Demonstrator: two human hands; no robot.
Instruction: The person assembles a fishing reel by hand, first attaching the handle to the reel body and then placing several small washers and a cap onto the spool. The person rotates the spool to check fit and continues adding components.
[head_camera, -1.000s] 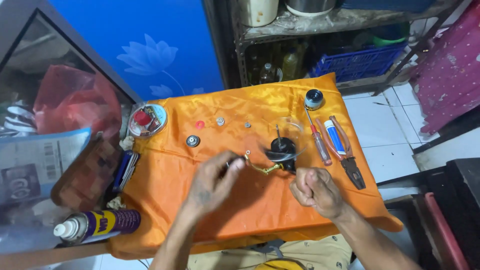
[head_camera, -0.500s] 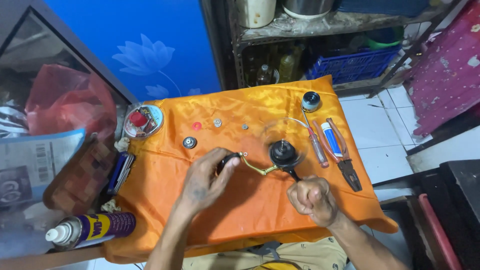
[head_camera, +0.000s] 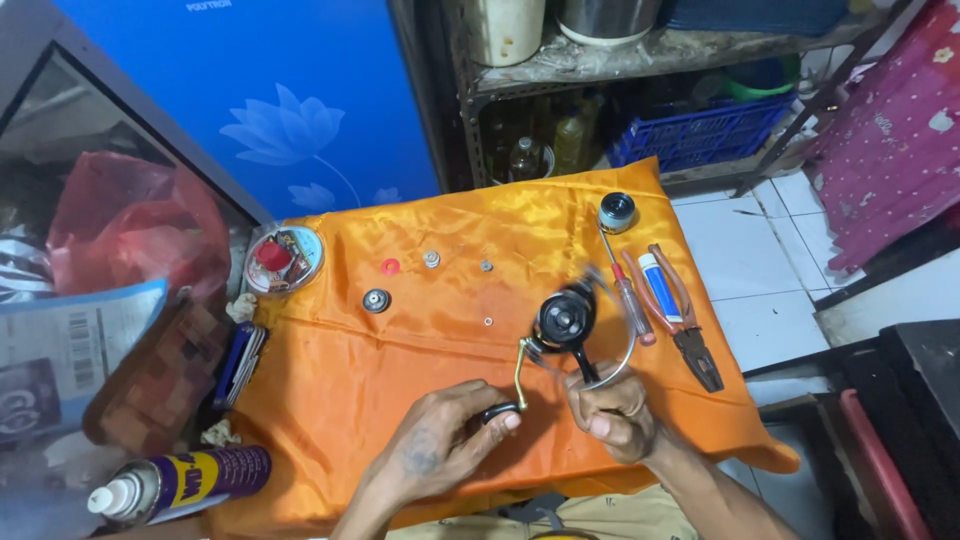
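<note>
A plain bright orange cloth (head_camera: 400, 350) covers the table, and on it lie a black fishing reel (head_camera: 563, 320) with a gold crank, a small red washer (head_camera: 390, 266) and red-handled pliers (head_camera: 690, 320). Behind stands a blue panel (head_camera: 250, 100) printed with pale lotus flowers. The spray can (head_camera: 185, 480) is purple with yellow.

Purple-and-yellow spray can (head_camera: 180, 482) lower left; white barcode label (head_camera: 75, 338) at left edge

My desk (head_camera: 330, 400), draped in orange cloth (head_camera: 520, 215), carries pliers (head_camera: 690, 330), a screwdriver (head_camera: 625, 285), small washers (head_camera: 431, 259), and a round tin (head_camera: 284, 259).
</note>
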